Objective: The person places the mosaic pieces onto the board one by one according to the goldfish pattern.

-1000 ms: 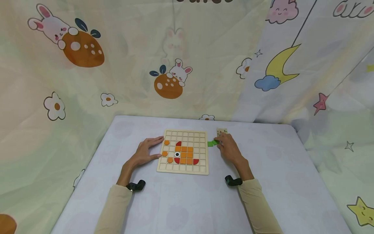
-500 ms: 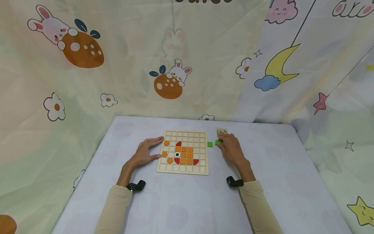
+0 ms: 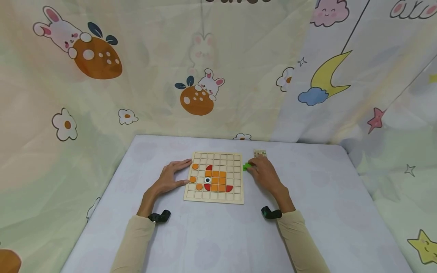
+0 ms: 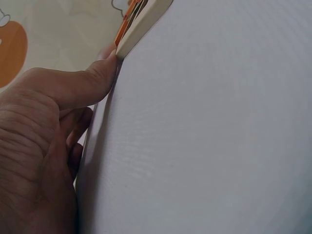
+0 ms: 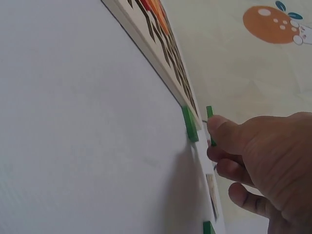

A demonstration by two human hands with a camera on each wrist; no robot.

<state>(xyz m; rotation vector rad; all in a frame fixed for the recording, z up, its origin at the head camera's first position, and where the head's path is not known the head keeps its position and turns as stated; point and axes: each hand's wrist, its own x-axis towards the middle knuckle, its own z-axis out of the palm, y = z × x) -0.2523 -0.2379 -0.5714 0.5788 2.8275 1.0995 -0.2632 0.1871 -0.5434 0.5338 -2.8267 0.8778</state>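
A square wooden grid board [image 3: 235, 197] lies on the table, with orange square tiles [image 3: 218, 180], red quarter-round tiles [image 3: 229, 188] and a round eye tile [image 3: 207, 180] set in its cells. My left hand [image 3: 168, 177] rests at the board's left side, fingers extended; its thumb touches the edge in the left wrist view. Just off the right edge, my right hand [image 3: 265, 173] pinches a green tile [image 5: 210, 111] between thumb and fingers, above the table. Below it, another green tile [image 5: 190, 125] lies against the board's edge.
Several orange round tiles [image 3: 192, 179] lie along the board's left part. A small patterned card [image 3: 260, 152] lies behind the right hand. One more green piece [image 5: 208, 227] shows low in the right wrist view. A printed cloth [image 3: 153, 76] hangs behind the table.
The right hand first shifted slightly right, leaving one green tile beside the board. It has since come back left with a green tile pinched. The left hand and board stay put.
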